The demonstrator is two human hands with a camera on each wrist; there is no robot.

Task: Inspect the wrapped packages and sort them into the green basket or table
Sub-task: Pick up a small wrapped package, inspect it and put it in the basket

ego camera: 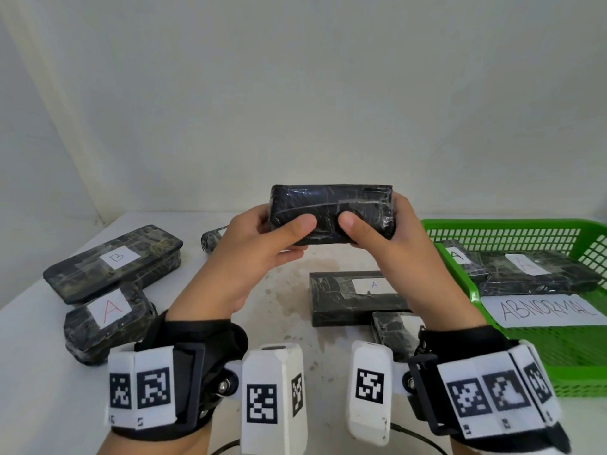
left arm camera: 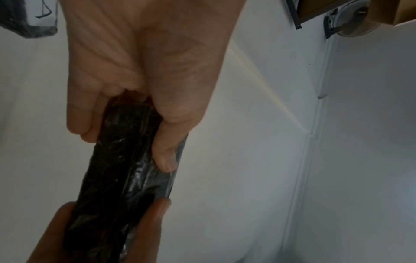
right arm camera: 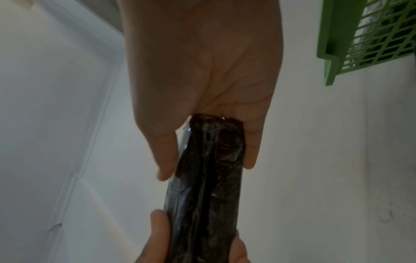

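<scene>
Both hands, left (ego camera: 259,257) and right (ego camera: 391,247), grip a black package (ego camera: 331,213) by its ends above the table (ego camera: 295,290), other packages lying left (ego camera: 113,262) and below (ego camera: 358,297), basket (ego camera: 512,231) right.

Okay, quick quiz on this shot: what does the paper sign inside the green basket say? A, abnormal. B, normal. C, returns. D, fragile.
A: the white paper sign lying in the green basket reads ABNORMAL in handwritten capitals, in front of the wrapped packages already placed there.
</scene>
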